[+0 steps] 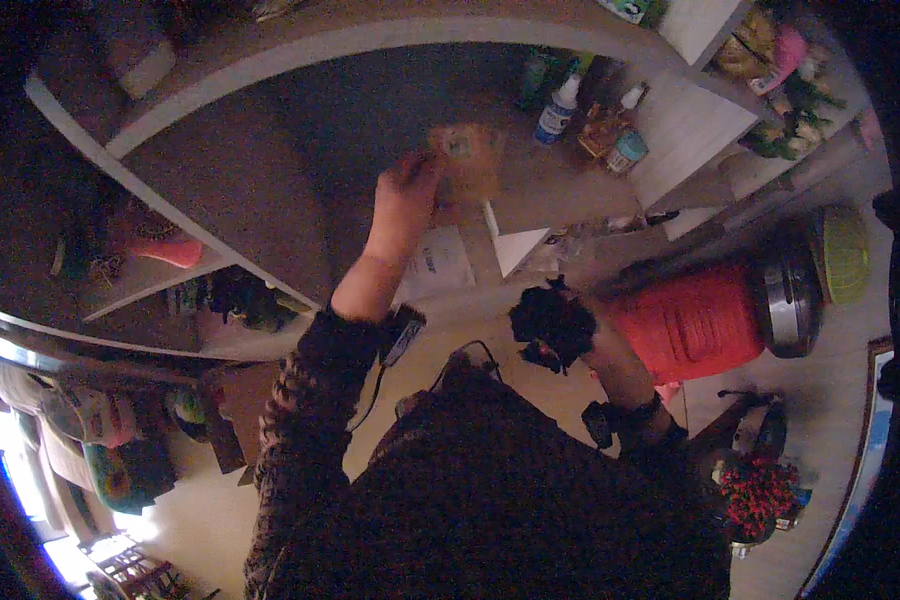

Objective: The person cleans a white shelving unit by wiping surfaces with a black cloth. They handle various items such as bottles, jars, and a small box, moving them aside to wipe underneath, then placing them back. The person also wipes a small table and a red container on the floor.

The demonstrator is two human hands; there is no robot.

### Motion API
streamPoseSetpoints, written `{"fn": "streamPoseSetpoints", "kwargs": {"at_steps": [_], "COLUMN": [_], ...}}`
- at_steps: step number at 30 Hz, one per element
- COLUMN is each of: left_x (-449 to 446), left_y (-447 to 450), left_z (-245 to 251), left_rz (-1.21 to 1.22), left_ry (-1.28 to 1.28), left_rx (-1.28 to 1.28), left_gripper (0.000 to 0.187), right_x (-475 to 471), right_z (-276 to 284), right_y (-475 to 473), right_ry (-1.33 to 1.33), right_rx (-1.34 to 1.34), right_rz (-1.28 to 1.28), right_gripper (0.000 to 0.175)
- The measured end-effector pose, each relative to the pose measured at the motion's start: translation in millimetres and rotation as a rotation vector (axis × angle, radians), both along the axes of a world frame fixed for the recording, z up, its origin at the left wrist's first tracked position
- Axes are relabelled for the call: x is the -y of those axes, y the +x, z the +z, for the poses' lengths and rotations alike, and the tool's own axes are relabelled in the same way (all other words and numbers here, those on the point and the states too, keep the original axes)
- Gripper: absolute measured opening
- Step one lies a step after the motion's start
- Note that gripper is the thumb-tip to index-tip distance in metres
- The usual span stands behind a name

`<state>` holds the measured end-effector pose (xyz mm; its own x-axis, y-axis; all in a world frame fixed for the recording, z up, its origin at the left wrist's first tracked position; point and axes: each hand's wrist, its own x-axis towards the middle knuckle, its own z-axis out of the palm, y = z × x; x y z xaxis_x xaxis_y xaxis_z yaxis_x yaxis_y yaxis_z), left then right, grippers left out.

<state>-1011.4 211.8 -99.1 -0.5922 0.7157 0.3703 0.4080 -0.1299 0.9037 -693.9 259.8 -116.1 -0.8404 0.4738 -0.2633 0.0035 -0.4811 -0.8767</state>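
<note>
My left hand (409,187) reaches into a cabinet shelf compartment, its fingers closed at the near edge of a brownish, see-through package (469,157). That package is blurred, and its exact kind is unclear. In my right hand (598,341) is a bunched dark cloth (549,326), which covers most of the fingers. Beyond the package stand a blue-and-white spray bottle (556,112), an amber bottle (598,135) and a small teal-labelled container (628,152). A white sheet or packet (439,262) with print lies below my left hand.
A shelf divider (217,232) runs along the left, with a pink item (169,251) behind it. At right are a red bin (690,322) with a dark lid, a green basket (846,255) and a pot of red flowers (757,495). A white triangular panel corner (521,247) juts out near the cloth.
</note>
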Motion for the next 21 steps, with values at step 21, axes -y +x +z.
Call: {"fn": "streamPoseSetpoints", "kwargs": {"at_steps": [21], "left_x": [-58], "left_y": [-136], "left_z": [-134], "left_rz": [0.022], "left_ry": [-0.593], "left_rx": [-0.393], "left_gripper": [0.047], "right_x": [-46], "right_z": [11], "right_y": [80], "right_ry": [0.097], "right_rx": [0.318], "right_rz": [-0.400], "right_gripper": [0.032]}}
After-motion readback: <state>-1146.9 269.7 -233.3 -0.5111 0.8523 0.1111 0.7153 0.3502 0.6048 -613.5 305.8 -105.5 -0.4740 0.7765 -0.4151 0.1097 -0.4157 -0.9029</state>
